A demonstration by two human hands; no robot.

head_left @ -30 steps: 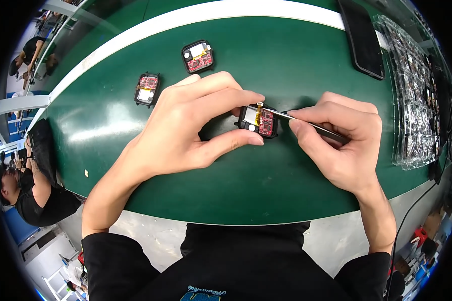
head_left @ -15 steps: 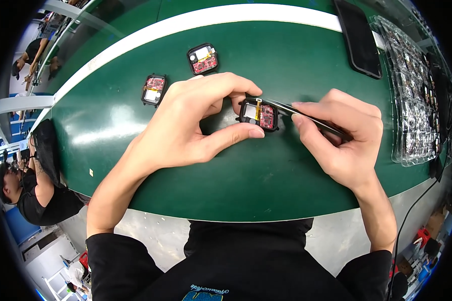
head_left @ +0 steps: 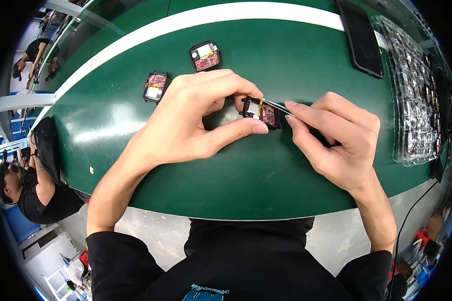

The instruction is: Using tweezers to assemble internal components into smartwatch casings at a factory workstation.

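Observation:
Between the thumb and fingers of my left hand [head_left: 198,118] is a small black watch case [head_left: 272,116], tilted, its inside facing up. A red circuit board, a silvery block and a yellow flex strip show in it. My right hand [head_left: 339,138] is closed on metal tweezers [head_left: 277,106], whose tips reach the case's upper edge near the yellow strip; whether they grip the strip I cannot tell. Two similar open watch cases, one farther off [head_left: 205,56] and one to the left [head_left: 155,87], lie on the green table beyond my left hand.
A black phone-like slab [head_left: 359,40] lies at the far right of the green table [head_left: 226,185]. Beside it are clear plastic trays [head_left: 414,100] filled with small parts. A white strip [head_left: 211,14] crosses the back. Another person [head_left: 35,188] sits at the left.
The watch case in my left hand has tilted and shifted slightly right. The tweezers have swung to a flatter angle, their tips now over the case's upper edge.

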